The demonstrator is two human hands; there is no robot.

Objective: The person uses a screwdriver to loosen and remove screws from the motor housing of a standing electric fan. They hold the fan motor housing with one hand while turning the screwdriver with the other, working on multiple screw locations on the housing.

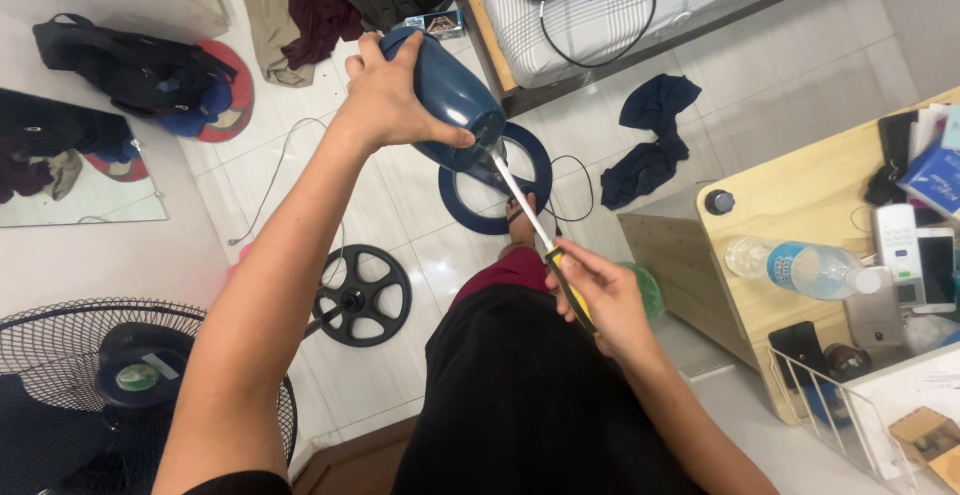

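Note:
My left hand (392, 95) grips a dark blue fan motor housing (452, 95), held up in front of me above the floor. My right hand (600, 295) holds a screwdriver (540, 240) by its yellow and black handle. The metal shaft runs up and left, and its tip sits at the lower end of the housing. Below the housing a dark blue ring part (530, 180) lies on the white tiled floor. A black fan base with spokes (365, 295) rests on the tiles near my left forearm.
A black fan grille (60, 345) stands at the lower left. A wooden table (770, 205) on the right carries a plastic water bottle (800, 267), phones and a wire basket (850, 415). Clothes (650, 140), a bag (130, 65) and a bed (620, 15) lie further off.

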